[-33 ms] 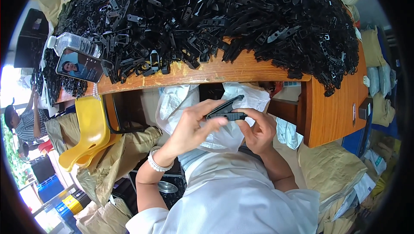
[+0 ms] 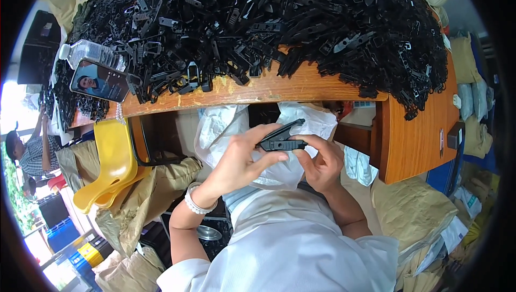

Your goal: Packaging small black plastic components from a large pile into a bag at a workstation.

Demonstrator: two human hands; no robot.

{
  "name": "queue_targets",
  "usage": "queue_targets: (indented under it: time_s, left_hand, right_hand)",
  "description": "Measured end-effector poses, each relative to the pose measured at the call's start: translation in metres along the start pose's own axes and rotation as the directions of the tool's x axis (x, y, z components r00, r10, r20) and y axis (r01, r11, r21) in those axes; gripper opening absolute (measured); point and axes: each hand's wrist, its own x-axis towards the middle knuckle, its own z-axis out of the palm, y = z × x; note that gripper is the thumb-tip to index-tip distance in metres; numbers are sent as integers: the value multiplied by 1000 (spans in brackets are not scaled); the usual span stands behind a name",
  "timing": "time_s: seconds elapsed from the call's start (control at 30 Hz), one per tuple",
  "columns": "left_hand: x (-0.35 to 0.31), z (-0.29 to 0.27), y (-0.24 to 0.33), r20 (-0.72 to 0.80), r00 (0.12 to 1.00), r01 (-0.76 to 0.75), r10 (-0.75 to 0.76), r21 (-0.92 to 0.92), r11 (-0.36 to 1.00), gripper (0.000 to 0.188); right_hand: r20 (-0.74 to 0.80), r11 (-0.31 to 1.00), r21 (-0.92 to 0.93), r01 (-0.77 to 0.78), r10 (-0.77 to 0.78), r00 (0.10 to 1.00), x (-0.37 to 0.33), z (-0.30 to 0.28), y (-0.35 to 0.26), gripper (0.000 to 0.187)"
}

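A lit phone screen (image 2: 99, 81) lies at the wooden table's (image 2: 301, 88) left edge.

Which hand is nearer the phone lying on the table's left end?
Left. The left hand sits below and right of the phone, on the black plastic clip; the right hand grips the clip from farther right.

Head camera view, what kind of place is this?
Probably a small assembly workshop: a huge pile of black plastic clips covers a wooden table, stuffed sacks lie around, and both hands work one black clip.
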Motion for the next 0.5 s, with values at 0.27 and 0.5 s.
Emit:
queue_targets:
  time_s: [0.27,0.5]
  left_hand:
    - [-4,1,-5,26,991,-134,132,259,956,42]
    - [-3,5,-1,-4,999,-29,32,263,964,45]
  right_hand:
    - [278,970,209,-125,64,959,14,-8,10,44]
    - [152,989,132,-65,44,987,16,-3,13,27]
